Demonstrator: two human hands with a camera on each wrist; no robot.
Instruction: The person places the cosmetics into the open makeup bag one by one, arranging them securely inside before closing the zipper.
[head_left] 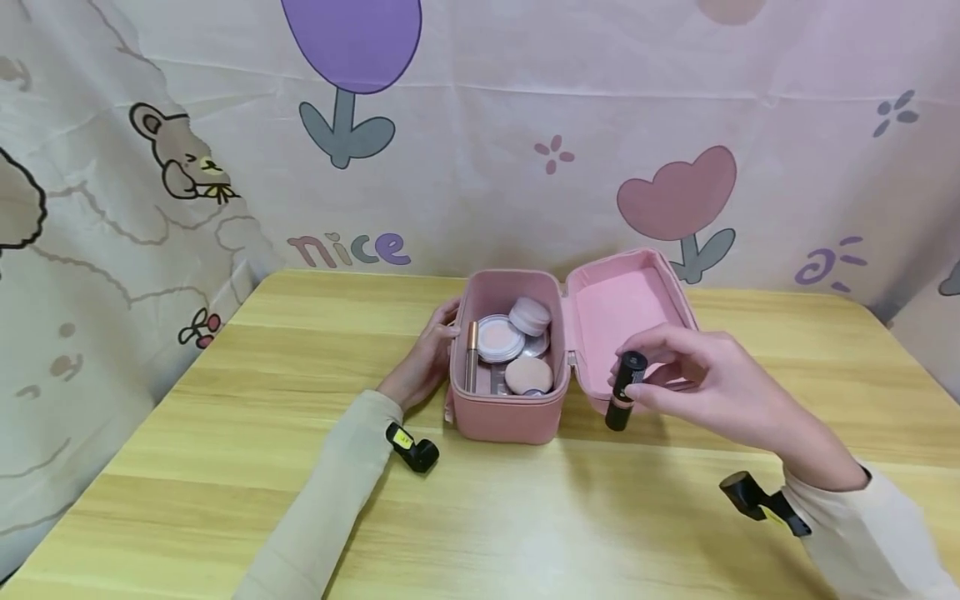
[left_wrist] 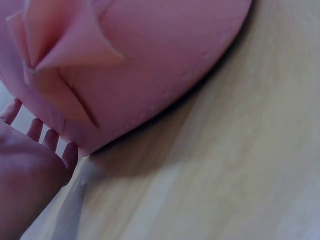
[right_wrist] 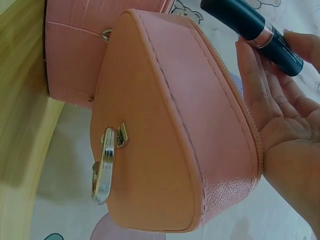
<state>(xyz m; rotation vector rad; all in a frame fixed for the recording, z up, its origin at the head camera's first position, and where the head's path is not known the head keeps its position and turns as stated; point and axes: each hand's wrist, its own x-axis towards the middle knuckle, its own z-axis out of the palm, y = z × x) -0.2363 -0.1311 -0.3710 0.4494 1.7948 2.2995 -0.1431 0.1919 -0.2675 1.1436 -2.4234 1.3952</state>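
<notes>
A pink cosmetic case stands on the table, unzipped, with its lid swung over to the right. My left hand rests against the case's left side; the left wrist view has its fingertips along the pink wall. Between thumb and fingers, my right hand pinches a black lipstick tube with a rose-gold band, in front of the lid. The case holds a round compact, a pale round jar, a beige puff and a slim copper-capped tube.
The light wood table reaches back to a printed curtain. A gold-toned metal clasp sits on the lid's outer face. Small black cameras are strapped at the left sleeve and the right sleeve.
</notes>
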